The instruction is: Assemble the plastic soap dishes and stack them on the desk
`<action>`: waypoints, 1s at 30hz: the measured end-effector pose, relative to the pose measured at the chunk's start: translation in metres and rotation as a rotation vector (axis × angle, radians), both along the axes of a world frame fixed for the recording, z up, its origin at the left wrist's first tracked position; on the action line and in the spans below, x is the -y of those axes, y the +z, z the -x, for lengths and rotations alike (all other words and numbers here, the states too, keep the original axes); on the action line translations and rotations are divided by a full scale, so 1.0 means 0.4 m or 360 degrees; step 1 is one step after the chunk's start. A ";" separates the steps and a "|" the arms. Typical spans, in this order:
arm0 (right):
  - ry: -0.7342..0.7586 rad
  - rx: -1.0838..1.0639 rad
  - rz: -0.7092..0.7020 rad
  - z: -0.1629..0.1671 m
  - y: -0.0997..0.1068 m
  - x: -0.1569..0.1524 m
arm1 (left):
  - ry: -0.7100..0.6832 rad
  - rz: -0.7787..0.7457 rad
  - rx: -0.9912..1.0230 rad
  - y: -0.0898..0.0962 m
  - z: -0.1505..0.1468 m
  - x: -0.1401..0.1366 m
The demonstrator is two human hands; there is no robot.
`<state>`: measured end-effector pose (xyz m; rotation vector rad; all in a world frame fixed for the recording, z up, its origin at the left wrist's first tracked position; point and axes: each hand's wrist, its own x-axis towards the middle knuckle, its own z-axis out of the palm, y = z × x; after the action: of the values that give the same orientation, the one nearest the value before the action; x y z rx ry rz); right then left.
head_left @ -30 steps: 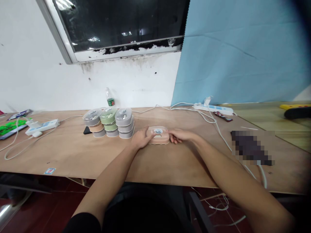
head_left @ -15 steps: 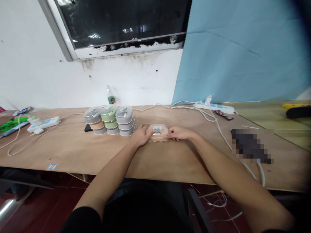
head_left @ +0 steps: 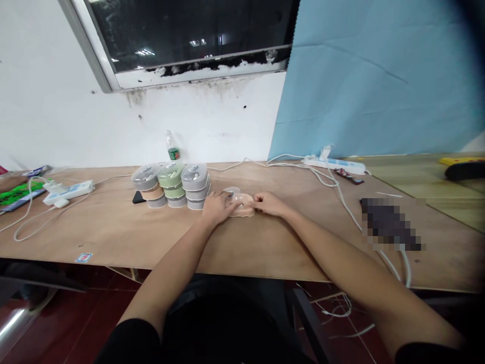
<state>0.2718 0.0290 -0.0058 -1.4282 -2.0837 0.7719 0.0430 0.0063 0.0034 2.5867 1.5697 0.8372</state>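
A small peach-coloured plastic box (head_left: 246, 212) sits on the wooden table in front of me. Its clear lid (head_left: 239, 190) shows behind it, out of line with the base. My left hand (head_left: 217, 207) grips the box from the left, thumb laid over the top and fingers partly hidden. At the right edge, my right hand (head_left: 268, 203) pinches the box with thumb and curled fingers. Left of my left hand stand three stacks of similar lidded boxes: a grey-topped stack (head_left: 147, 178), a green-topped stack (head_left: 171, 175) and a grey stack (head_left: 195, 179).
Behind the stacks stands a plastic bottle (head_left: 173, 146). Power strips lie at left (head_left: 74, 192) and back right (head_left: 341, 166), with white cables trailing across the table. A dark blurred item (head_left: 390, 222) lies at right. Another person's hand (head_left: 13, 183) shows at far left.
The box's clear lid has come away from its aligned position and now shows behind the base. Both my hands have shifted slightly left with the box. A person's hand appears at far left.
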 end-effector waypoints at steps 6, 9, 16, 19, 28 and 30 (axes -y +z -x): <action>0.0147 -0.0092 0.0002 -0.030 -0.015 -0.003 | -0.0261 0.0197 0.0099 -0.004 0.014 -0.003; 0.0120 -0.0149 -0.0012 -0.037 -0.025 -0.010 | -0.0328 0.0230 0.0150 -0.009 0.019 -0.007; 0.0069 -0.0171 -0.0164 -0.063 -0.030 -0.030 | -0.0500 0.0116 0.0185 -0.005 0.027 -0.006; 0.0177 -0.0184 -0.0227 -0.063 -0.028 -0.028 | -0.0513 0.0106 0.0187 -0.004 0.025 -0.005; 0.0277 -0.0132 -0.0317 -0.040 -0.032 -0.022 | -0.0475 0.0230 0.0405 -0.004 0.015 -0.030; 0.0258 -0.0111 -0.0329 -0.040 -0.036 -0.025 | -0.0453 0.0278 0.0446 -0.009 0.017 -0.035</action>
<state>0.2877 0.0391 -0.0200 -1.1189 -2.1740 0.6361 0.0363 0.0204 0.0000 2.3683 1.1154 0.9370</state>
